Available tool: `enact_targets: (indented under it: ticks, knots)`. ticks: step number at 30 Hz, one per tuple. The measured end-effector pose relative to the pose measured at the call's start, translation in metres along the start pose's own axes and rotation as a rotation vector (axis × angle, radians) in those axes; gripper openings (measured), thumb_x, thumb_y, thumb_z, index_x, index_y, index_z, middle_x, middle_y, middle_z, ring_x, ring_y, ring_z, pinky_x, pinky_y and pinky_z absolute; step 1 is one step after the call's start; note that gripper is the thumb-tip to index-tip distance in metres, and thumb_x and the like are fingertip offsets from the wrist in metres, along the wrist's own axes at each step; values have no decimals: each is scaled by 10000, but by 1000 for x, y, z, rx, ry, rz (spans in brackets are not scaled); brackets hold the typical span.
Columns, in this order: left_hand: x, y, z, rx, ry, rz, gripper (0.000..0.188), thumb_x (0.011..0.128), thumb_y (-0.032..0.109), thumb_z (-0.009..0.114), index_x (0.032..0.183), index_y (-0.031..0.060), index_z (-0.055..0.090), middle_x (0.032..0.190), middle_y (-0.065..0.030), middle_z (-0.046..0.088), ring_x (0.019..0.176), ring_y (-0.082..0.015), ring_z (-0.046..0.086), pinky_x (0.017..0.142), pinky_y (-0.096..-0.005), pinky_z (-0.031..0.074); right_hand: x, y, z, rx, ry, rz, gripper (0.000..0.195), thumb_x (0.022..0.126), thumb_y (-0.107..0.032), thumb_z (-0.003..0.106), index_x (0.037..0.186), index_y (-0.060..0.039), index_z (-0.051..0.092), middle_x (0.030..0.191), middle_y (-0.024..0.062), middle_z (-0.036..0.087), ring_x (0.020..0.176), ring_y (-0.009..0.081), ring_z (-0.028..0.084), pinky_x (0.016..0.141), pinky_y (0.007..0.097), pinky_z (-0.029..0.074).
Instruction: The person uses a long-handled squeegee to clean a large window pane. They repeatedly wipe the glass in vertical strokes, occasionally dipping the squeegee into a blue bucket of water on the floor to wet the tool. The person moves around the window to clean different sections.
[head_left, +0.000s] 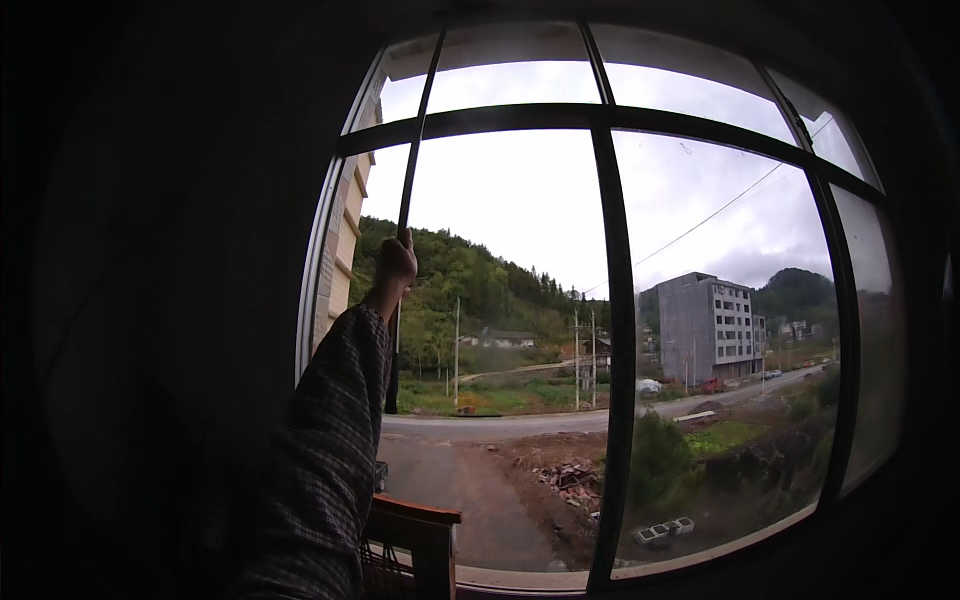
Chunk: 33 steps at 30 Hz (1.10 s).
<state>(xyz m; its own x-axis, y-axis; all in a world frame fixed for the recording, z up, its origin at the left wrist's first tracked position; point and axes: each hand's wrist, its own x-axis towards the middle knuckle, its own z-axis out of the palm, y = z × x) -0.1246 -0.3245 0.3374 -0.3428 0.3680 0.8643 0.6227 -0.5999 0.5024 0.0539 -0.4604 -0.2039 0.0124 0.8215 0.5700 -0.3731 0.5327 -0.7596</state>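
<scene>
My left hand (397, 259), its arm in a dark checked sleeve, is raised in front of the left part of a large window (611, 322). Its fingers are closed around a long thin dark bar (412, 172). The bar runs up past the window's dark crossbar and shows again below the hand. Whether it is a loose pole or part of the window cannot be told. My right hand is out of view.
A wooden piece of furniture (420, 511), perhaps a chair back, stands low before the window. Dark walls surround the opening. Outside are a road (495, 427), rubble (574, 480), a wooded hill and a grey multi-storey building (686, 330).
</scene>
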Motion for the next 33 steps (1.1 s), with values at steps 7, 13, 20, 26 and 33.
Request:
enact_targets:
  ticks: [7,13,20,26,33]
  knots:
    - [-32,-97,26,27,-125,-128,451,1036,421,331,982,6,499,531,-91,408,336,-197,360,338,-369,295,27,-15,11,-115,-2,-223,338,1007,-332,476,1075,-15,571,890,61,592,774,153,570,643,325,453]
    - [-49,-74,40,-303,-245,-223,451,1029,441,347,951,31,519,521,-36,349,351,-168,334,343,-358,292,183,-31,41,-469,-238,-358,582,1032,-431,337,1378,37,370,1331,205,512,1127,283,585,958,384,454]
    - [-41,-10,4,-407,-383,-360,378,1028,438,360,1137,95,473,519,1,267,378,-154,253,390,-387,294,271,-113,150,533,-623,-79,504,1033,-429,357,1276,4,442,973,126,581,792,176,570,679,291,463]
    - [-15,-74,33,177,9,108,368,989,304,472,885,-48,492,681,-227,641,624,-382,668,522,-454,553,261,-107,159,506,-483,116,369,1020,-419,416,969,-60,485,609,-59,323,462,53,277,394,212,213]
    - [-86,-87,74,179,0,203,351,973,268,475,997,-82,482,759,-267,654,731,-415,667,631,-471,564,231,-72,107,440,-349,114,370,1010,-412,457,945,-52,516,609,-63,355,465,39,320,394,202,242]
